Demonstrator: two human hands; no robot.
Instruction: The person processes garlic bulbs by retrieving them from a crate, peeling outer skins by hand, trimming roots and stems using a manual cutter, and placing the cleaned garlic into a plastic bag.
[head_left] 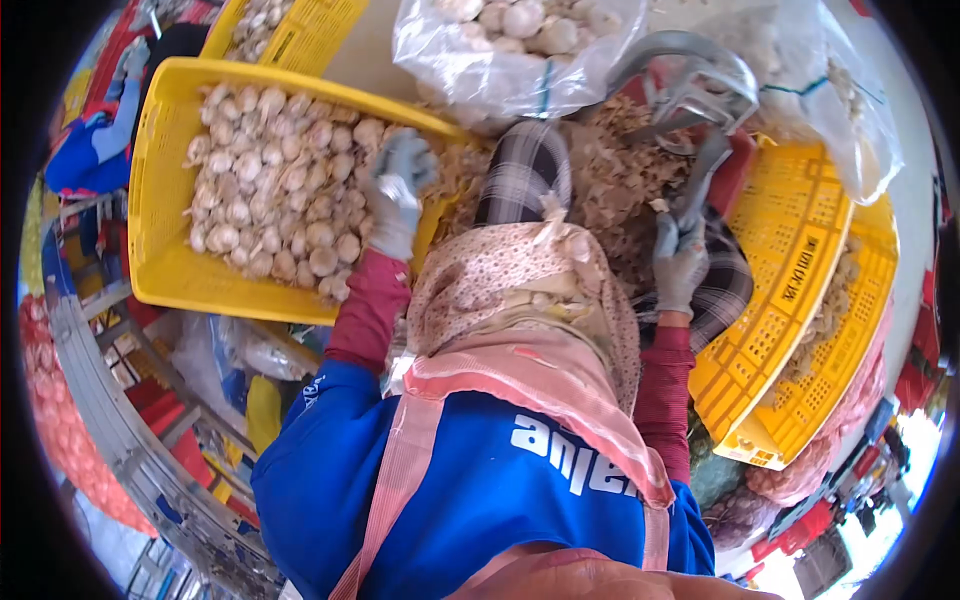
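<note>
My left hand (pixel 403 185), in a grey glove, is closed at the right side of a yellow crate (pixel 160 190) full of garlic bulbs (pixel 275 180). Whatever it may hold is hidden by the curled fingers. My right hand (pixel 682 258), gloved too, is closed around the lower end of a curved grey handle (pixel 708 172). This handle reaches up to a grey metal frame (pixel 690 75) over a red tub (pixel 738 170). A small pale piece (pixel 659 205) shows by the right fingertips. Dry garlic skins (pixel 615 185) lie heaped between my legs.
A clear plastic bag (pixel 520 70) of garlic bulbs stands ahead, and another bag (pixel 840 110) is at the far right. Nested yellow crates (pixel 775 300) with skins lean on the right. Behind the left crate is another crate (pixel 310 35). A person in blue (pixel 95 150) is at far left.
</note>
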